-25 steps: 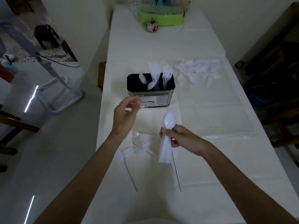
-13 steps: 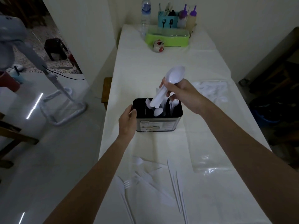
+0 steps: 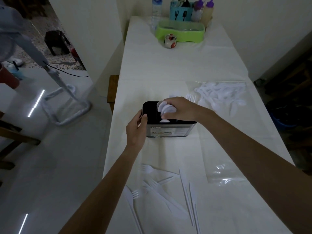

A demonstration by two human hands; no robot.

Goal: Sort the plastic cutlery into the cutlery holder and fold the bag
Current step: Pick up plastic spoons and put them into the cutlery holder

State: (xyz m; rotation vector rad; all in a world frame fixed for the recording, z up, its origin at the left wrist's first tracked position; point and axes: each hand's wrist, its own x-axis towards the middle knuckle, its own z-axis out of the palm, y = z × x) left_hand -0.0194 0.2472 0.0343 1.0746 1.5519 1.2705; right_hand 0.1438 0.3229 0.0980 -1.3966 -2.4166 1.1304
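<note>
A black cutlery holder (image 3: 170, 131) with a label stands mid-table. My left hand (image 3: 137, 128) holds its left side, thumb on the rim. My right hand (image 3: 179, 108) hovers over the holder's middle and grips a bunch of white plastic spoons (image 3: 164, 108), bowls up, handles down inside the holder. A clear plastic bag (image 3: 224, 176) lies flat to the right, with a pile of white spoons (image 3: 221, 95) on its far end. Loose forks and knives (image 3: 162, 188) lie near the table's front.
A green tray (image 3: 181, 32), small jar (image 3: 170, 41), teal utensil cup (image 3: 179, 12), water bottle (image 3: 156, 11) and squeeze bottles (image 3: 201, 11) stand at the far end. The table's left edge drops to a tiled floor with a fan stand (image 3: 64, 105).
My right hand carried the spoon bunch from near the table front up over the holder and lowered it in. My left hand moved onto the holder's left side.
</note>
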